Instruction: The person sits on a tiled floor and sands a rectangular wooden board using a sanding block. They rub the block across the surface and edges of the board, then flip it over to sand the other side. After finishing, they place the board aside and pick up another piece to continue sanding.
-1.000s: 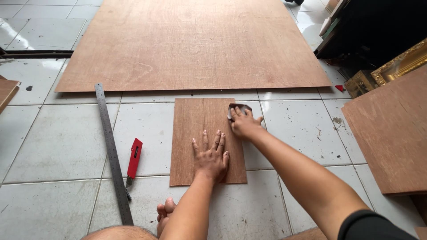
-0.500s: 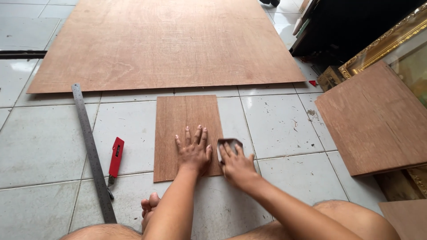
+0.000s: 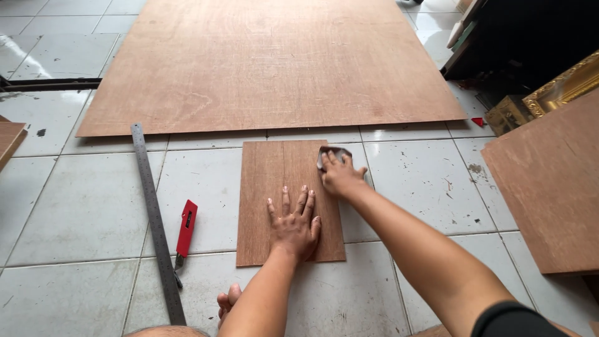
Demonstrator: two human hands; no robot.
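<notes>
Plywood, a small reddish-brown panel (image 3: 288,200), lay on the white tiled floor (image 3: 81,212) at the centre of the frame. The left hand (image 3: 294,223) pressed flat on its lower right part, fingers spread and holding nothing. The right hand (image 3: 340,176) was closed over a small grey pad (image 3: 331,153) at the panel's right edge near the upper corner; the fingers hid most of the pad, so its kind was hard to make out. The two hands were near each other but apart. Left of the panel lay a red utility knife (image 3: 186,228) and, just beyond it, a long steel ruler (image 3: 156,221). A large plywood sheet (image 3: 268,62) filled the upper frame, its far end cut off. Another board (image 3: 552,187) ran out of the right edge. Toes (image 3: 228,301) showed at the bottom edge.
</notes>
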